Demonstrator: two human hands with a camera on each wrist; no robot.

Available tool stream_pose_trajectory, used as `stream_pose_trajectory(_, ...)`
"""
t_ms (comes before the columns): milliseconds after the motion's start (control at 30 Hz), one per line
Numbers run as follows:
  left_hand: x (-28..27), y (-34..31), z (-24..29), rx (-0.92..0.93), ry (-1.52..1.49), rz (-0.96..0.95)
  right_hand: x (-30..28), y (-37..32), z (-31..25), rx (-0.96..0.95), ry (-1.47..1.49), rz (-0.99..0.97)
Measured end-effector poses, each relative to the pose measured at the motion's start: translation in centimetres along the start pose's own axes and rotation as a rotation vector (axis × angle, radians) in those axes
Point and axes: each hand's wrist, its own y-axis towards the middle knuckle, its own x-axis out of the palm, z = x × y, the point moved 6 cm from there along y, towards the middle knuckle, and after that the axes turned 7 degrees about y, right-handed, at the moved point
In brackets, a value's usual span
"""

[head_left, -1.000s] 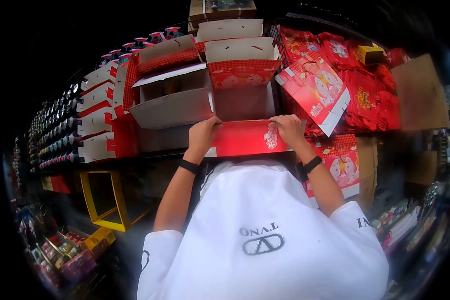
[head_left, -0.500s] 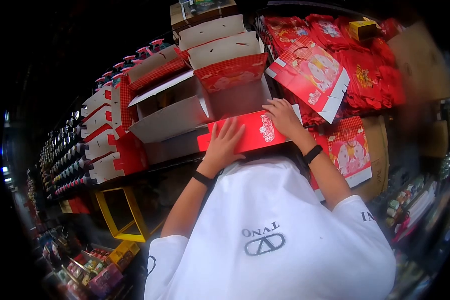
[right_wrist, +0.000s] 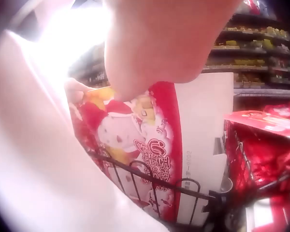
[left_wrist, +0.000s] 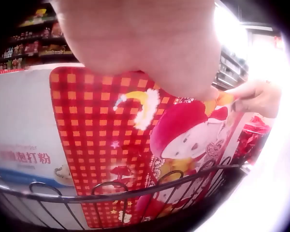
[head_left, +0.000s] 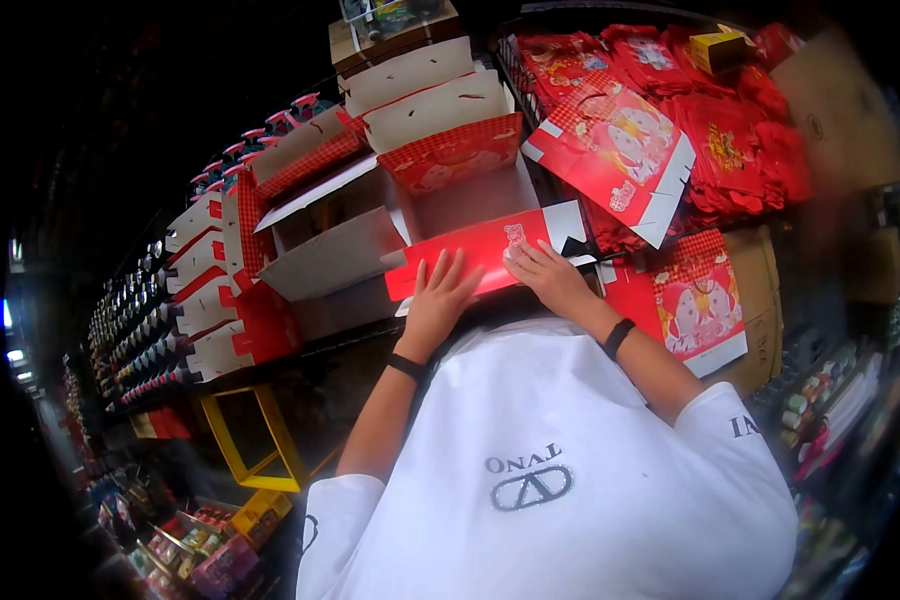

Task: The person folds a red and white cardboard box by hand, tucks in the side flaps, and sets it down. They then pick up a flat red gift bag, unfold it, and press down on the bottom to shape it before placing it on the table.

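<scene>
A red printed carton (head_left: 480, 250) with white lettering stands at the front of the shelf, before the person's body. The left hand (head_left: 438, 300) rests on its top left part, fingers spread and nearly straight. Further right, the right hand (head_left: 550, 275) lies on the same panel near the lettering. A white flap (head_left: 563, 220) sticks out at the carton's right end. From the left wrist, the carton's checked side (left_wrist: 101, 125) with cartoon animals shows below the palm. The right wrist view shows its pale side panel (right_wrist: 203, 121) behind the wire rail.
Behind the carton are opened white-lined boxes (head_left: 450, 110). A wire rail (left_wrist: 111, 195) runs along the shelf front. Red bags (head_left: 720, 150) lie at right under a tilted flat red carton (head_left: 620, 150). Below left stands a yellow frame (head_left: 255, 440).
Both hands have gone from gripping the carton's two ends to lying on its top panel, closer together. The white flap at the right end shows more. The head view has shifted and tilted.
</scene>
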Motion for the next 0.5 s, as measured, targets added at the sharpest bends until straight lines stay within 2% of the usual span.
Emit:
stream_pose_trajectory(200,3.3,-0.7,0.0,0.005,-0.113,-0.104,1.0,-0.2,0.1,0.017,0.125,0.015)
stream_pose_trajectory(300,2.1,-0.4,0.1,-0.033,-0.109,-0.092,0.5,-0.1,0.5,-0.028,0.102,-0.016)
stream_pose_trajectory(400,-2.2,1.9,-0.1,-0.137,-0.287,-0.055,-1.7,0.5,-0.4,-0.1,0.08,0.011)
stream_pose_trajectory(500,-2.5,3.8,-0.5,-0.081,-0.24,-0.071,-1.5,0.6,-0.7,-0.111,0.088,-0.001)
